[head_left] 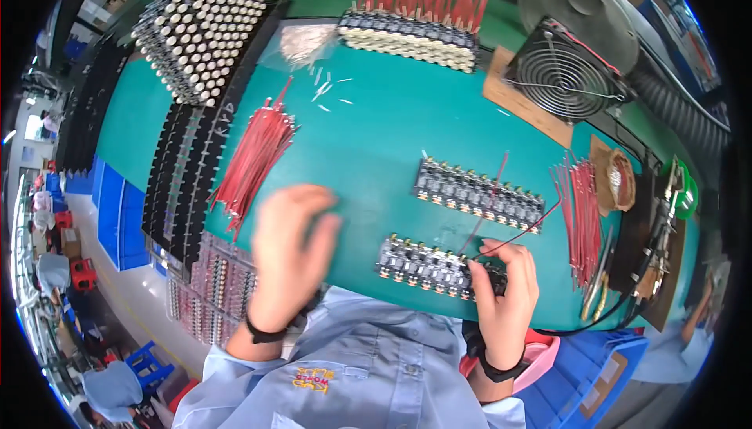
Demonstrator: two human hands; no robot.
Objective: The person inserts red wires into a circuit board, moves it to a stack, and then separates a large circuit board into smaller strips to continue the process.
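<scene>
Your right hand (505, 292) pinches the right end of the near strip (439, 266) of small dark parts, fingers closed on it, with one red wire (521, 233) rising from that end toward the far strip (478, 191). Your left hand (288, 253) hovers loosely open over the green mat (376, 139), fingers blurred, holding nothing you can see — nearest thing is the loose bundle of red wires (254, 155) up-left of it.

Progress, as a judgement: early on this strip. Only that one wire shows on it; the far strip looks bare but for a thin wire crossing it. At the back of the mat a finished-looking block (411, 37) stands thick with upright red wires. A second wire bundle (580, 217) lies to your right, beside the tool holder (662, 225).

Hard to make out — whether the wire is fixed or only laid in; your fingers cover the joint. Left fingertips smear. The fan (564, 76) and the trays (180, 186) bend at the rim.
</scene>
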